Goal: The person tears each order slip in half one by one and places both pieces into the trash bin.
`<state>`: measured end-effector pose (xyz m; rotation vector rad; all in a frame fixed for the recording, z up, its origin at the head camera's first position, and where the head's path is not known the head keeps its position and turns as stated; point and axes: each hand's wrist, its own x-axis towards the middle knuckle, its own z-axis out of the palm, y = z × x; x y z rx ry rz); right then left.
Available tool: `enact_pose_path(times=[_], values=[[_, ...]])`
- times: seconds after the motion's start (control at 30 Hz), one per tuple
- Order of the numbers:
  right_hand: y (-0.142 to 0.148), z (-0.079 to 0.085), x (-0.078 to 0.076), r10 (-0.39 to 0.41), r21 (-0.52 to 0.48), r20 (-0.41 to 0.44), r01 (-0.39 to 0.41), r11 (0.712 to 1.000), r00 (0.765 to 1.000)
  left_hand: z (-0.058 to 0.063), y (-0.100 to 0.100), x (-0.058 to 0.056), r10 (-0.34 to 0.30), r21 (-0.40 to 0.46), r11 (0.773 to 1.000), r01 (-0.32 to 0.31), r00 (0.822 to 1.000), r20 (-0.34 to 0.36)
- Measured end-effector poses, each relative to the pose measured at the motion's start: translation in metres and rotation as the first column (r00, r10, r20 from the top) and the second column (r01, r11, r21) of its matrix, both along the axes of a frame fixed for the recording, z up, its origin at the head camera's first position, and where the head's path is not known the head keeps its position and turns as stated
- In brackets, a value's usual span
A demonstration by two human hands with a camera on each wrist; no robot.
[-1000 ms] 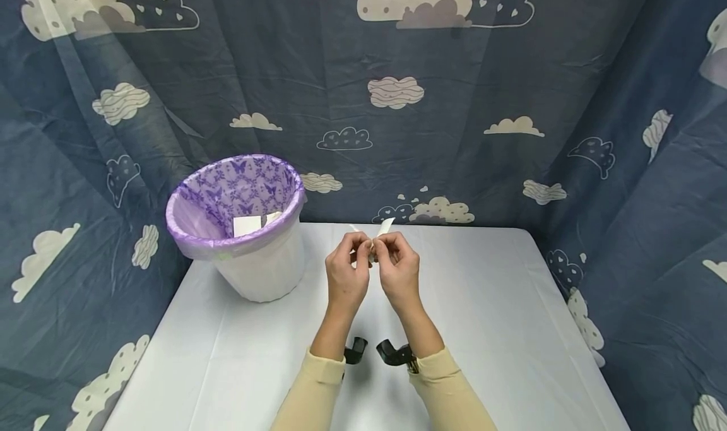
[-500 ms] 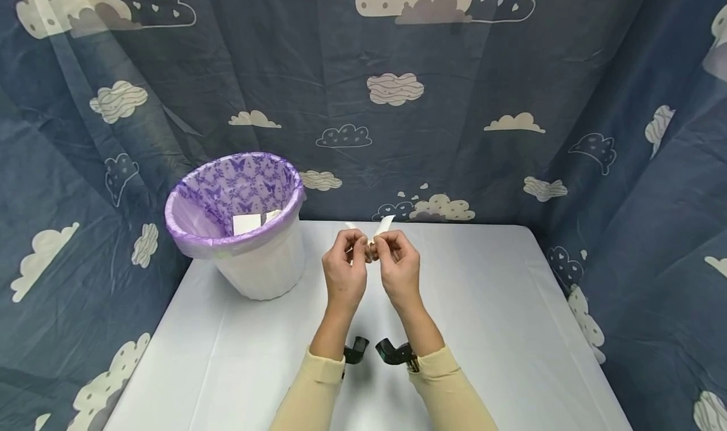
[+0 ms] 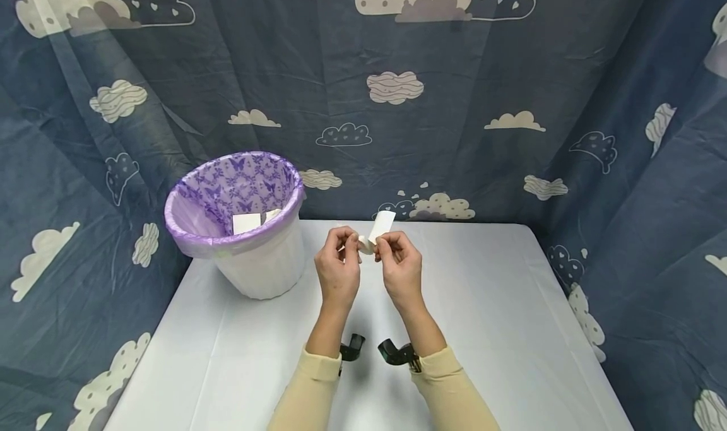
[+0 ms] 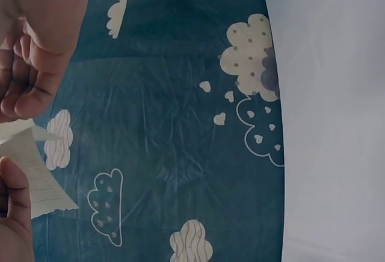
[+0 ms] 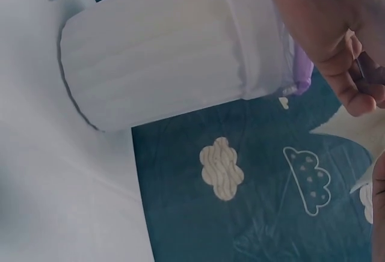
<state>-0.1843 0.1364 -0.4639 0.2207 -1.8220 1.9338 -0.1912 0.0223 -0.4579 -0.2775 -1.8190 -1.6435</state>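
Between finger and thumb, my right hand pinches a piece of white paper, which stands up above the fingertips. My left hand pinches a smaller, curled bit of paper beside it. Both hands are raised over the table. In the left wrist view, printed lines and a ragged edge show on the paper. A torn edge also shows on the paper in the right wrist view. Whether the two parts are still joined I cannot tell.
A white bin with a purple butterfly liner stands at the back left of the white table. White paper pieces show inside it. A dark blue cloud-print curtain hangs behind and at both sides.
The left hand has moved slightly left, away from the right one. The gap between the hands has widened, and more of the paper's broad face shows above the right fingers.
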Motion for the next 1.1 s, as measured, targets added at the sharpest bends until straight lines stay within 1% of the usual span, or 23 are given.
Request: enact_pose_path(times=[0.23,0.4,0.6,0.87,1.1], values=[[0.003,-0.002,0.001,-0.012,-0.01,0.003,0.012,1.0,1.0,-0.002,-0.004,-0.002,0.015,0.009,1.0,-0.015,1.0,0.004],[0.004,-0.003,0.001,-0.018,-0.018,0.011,0.018,1.0,1.0,-0.003,-0.008,-0.002,0.021,0.009,1.0,-0.021,1.0,0.022],[0.004,-0.006,0.0,-0.015,-0.032,0.016,0.015,0.999,1.0,-0.007,-0.012,-0.004,0.027,0.029,0.999,-0.028,0.999,0.039],[0.011,-0.015,-0.005,-0.041,-0.043,0.049,0.043,0.998,0.998,-0.013,-0.022,-0.009,0.038,0.062,0.997,-0.04,0.999,0.036],[0.016,-0.018,-0.006,-0.048,-0.069,0.074,0.053,0.996,0.996,-0.015,-0.029,-0.01,0.052,0.063,0.996,-0.056,0.997,0.059]])
